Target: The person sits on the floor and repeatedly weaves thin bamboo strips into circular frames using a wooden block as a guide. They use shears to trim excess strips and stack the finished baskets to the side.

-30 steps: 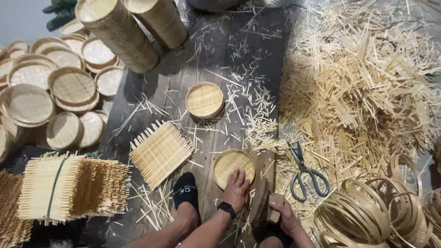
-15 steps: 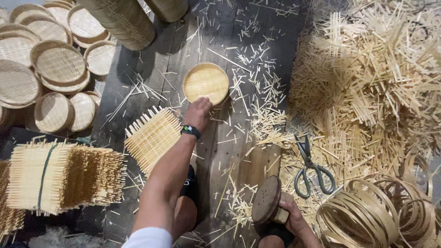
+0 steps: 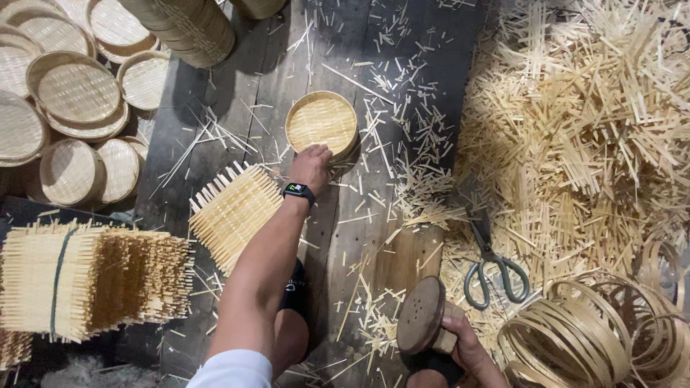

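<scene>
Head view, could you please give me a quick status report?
Left hand on the round woven tray. Right hand grips a wooden block tool. Scissors lie beside, untouched.

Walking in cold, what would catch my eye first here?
Probably the huge heap of pale bamboo strips filling the right side. Next, the left hand stretched out to a small round woven tray on the dark floorboards, while the right hand grips a round wooden tool near the bottom edge.

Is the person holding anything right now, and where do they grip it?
The right hand grips a round wooden mallet by its short handle. The left hand touches the round basket's near rim.
</scene>
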